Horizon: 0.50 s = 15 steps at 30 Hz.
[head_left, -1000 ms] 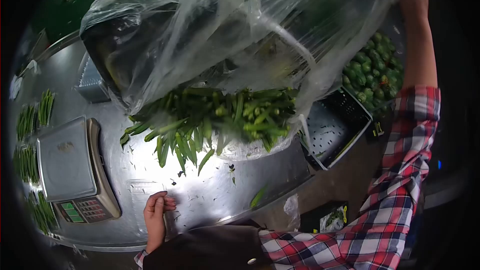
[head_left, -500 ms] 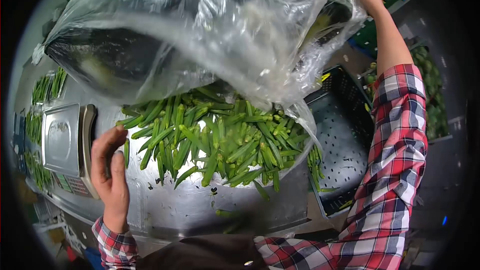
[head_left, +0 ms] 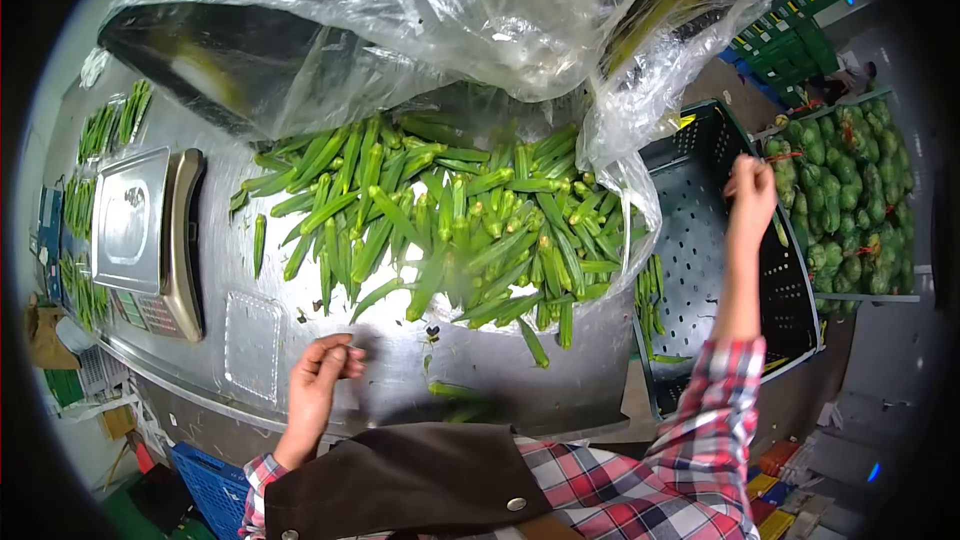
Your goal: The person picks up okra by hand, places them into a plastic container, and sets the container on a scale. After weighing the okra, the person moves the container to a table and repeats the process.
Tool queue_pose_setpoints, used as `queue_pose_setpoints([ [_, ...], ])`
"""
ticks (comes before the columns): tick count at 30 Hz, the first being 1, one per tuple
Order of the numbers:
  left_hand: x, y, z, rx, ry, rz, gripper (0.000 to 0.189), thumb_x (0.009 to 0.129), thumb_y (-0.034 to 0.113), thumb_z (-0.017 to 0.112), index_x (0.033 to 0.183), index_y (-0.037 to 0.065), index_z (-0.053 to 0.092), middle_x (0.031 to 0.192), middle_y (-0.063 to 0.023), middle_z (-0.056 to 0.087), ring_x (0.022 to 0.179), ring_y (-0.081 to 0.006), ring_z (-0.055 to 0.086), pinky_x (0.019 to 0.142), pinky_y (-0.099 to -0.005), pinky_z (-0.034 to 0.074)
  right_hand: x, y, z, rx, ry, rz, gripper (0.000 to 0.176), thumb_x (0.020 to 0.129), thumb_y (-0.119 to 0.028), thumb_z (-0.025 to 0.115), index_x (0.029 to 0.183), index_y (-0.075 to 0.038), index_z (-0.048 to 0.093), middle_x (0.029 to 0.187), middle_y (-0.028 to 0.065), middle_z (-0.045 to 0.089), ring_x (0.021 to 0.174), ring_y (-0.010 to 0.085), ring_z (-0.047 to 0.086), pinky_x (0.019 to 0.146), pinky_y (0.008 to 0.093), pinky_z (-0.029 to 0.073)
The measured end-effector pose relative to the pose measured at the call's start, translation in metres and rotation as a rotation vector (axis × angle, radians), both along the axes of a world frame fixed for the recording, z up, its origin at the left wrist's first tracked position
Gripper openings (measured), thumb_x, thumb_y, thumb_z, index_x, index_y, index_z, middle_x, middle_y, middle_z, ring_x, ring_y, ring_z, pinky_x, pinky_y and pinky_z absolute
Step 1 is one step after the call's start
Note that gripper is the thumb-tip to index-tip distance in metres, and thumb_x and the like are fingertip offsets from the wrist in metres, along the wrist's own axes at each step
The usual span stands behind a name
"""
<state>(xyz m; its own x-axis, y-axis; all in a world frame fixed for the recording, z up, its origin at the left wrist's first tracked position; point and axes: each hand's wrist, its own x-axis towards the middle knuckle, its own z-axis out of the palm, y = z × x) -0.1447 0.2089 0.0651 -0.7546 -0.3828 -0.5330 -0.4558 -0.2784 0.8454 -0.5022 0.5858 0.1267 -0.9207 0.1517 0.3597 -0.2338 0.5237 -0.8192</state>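
Note:
Green okra pods [head_left: 440,220] lie in a loose heap on a metal table [head_left: 560,390], partly under a big clear plastic bag [head_left: 480,30]. My left hand [head_left: 322,380] hovers over the table's near edge, below the heap, its fingers curled together; whether it holds anything small cannot be made out. My right hand [head_left: 750,185] is over the far right side of a black perforated crate [head_left: 690,250], away from the bag, with its fingers curled in and their contents hidden.
A scale [head_left: 135,220] stands at the left, with packed okra [head_left: 85,200] beyond it. A clear tray [head_left: 253,345] lies nearer. Netted green vegetables [head_left: 840,190] and stacked green crates [head_left: 790,50] are at the right. A blue crate [head_left: 212,485] is at the lower left.
My right hand has let go of the bag's upper right edge and come down over the crate. My left hand has moved right and nearer to me, its fingers now closed.

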Motion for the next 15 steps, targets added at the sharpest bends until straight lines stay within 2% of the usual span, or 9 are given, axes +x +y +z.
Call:
queue_pose_setpoints([
  [1,0.001,0.009,0.002,0.045,-0.03,-0.015,0.022,0.091,0.01,0.044,0.107,-0.003,0.052,0.089,-0.0109,0.062,0.075,-0.0126,0.058,0.07,-0.0257,0.048,0.028,-0.017,-0.008,0.155,0.086,0.005,0.014,0.083,-0.017,0.058,0.082,-0.003,0.058,0.07,0.0009,0.055,0.066,0.011,0.052,0.061,0.0246,0.043],
  [3,0.007,0.021,-0.006,0.165,-0.022,-0.054,0.022,0.091,0.011,0.044,0.108,-0.003,0.052,0.091,-0.0109,0.061,0.076,-0.0129,0.058,0.071,-0.0257,0.048,0.089,-0.067,-0.019,0.19,-0.026,0.317,0.014,0.082,-0.014,0.057,0.088,-0.003,0.06,0.085,0.0089,0.059,0.079,0.0176,0.055,0.075,0.0287,0.044],
  [4,0.008,0.026,-0.01,0.228,-0.025,-0.083,0.023,0.092,0.011,0.044,0.108,-0.002,0.051,0.092,-0.0107,0.061,0.077,-0.0129,0.058,0.072,-0.0258,0.048,0.108,-0.1,-0.018,0.336,0.088,0.537,0.019,0.08,-0.011,0.055,0.096,-0.002,0.058,0.092,0.0127,0.058,0.085,0.0235,0.056,0.079,0.0327,0.044],
  [5,0.008,0.031,-0.013,0.269,-0.024,-0.142,0.023,0.092,0.011,0.044,0.108,-0.002,0.052,0.092,-0.0101,0.061,0.077,-0.0127,0.058,0.073,-0.0261,0.048,0.113,-0.125,-0.036,0.587,0.356,0.698,0.028,0.076,-0.007,0.054,0.103,0.0,0.056,0.099,0.0163,0.057,0.09,0.0296,0.056,0.082,0.0371,0.045],
  [6,0.009,0.036,-0.018,0.274,-0.008,-0.195,0.023,0.092,0.012,0.044,0.108,-0.003,0.051,0.093,-0.01,0.06,0.077,-0.0127,0.058,0.073,-0.0261,0.048,0.12,-0.146,-0.042,0.712,0.325,0.786,0.034,0.073,-0.004,0.053,0.106,0.001,0.055,0.108,0.0178,0.055,0.1,0.0305,0.053,0.084,0.039,0.044],
  [7,0.009,0.039,-0.02,0.282,0.012,-0.249,0.024,0.092,0.012,0.044,0.109,-0.003,0.051,0.093,-0.01,0.06,0.078,-0.0127,0.058,0.074,-0.026,0.048,0.133,-0.155,-0.061,0.761,0.274,0.8,0.038,0.076,-0.006,0.056,0.113,-0.004,0.053,0.121,0.0147,0.049,0.113,0.0328,0.045,0.096,0.0431,0.034],
  [8,0.01,0.041,-0.018,0.29,0.022,-0.256,0.024,0.092,0.012,0.044,0.109,-0.003,0.051,0.092,-0.01,0.06,0.077,-0.0129,0.058,0.073,-0.0261,0.048,0.14,-0.156,-0.083,0.85,0.242,0.823,0.036,0.078,-0.01,0.055,0.113,-0.004,0.052,0.127,0.0153,0.044,0.117,0.0323,0.042,0.099,0.0455,0.028],
  [11,0.014,0.044,-0.02,0.325,0.046,-0.248,0.023,0.091,0.011,0.044,0.109,-0.004,0.051,0.092,-0.01,0.06,0.077,-0.0134,0.058,0.073,-0.0263,0.048,0.168,-0.151,-0.095,0.78,0.139,0.79,0.035,0.078,-0.009,0.054,0.112,-0.003,0.052,0.131,0.0176,0.039,0.115,0.0318,0.043,0.098,0.0458,0.031],
  [15,0.037,0.047,-0.034,0.373,0.043,-0.203,0.023,0.091,0.01,0.044,0.108,-0.003,0.052,0.091,-0.0104,0.06,0.077,-0.0143,0.058,0.072,-0.0265,0.048,0.217,-0.132,-0.09,0.881,0.085,0.878,0.026,0.077,-0.01,0.056,0.102,-0.003,0.057,0.118,0.016,0.05,0.106,0.0301,0.05,0.094,0.0437,0.036],
])
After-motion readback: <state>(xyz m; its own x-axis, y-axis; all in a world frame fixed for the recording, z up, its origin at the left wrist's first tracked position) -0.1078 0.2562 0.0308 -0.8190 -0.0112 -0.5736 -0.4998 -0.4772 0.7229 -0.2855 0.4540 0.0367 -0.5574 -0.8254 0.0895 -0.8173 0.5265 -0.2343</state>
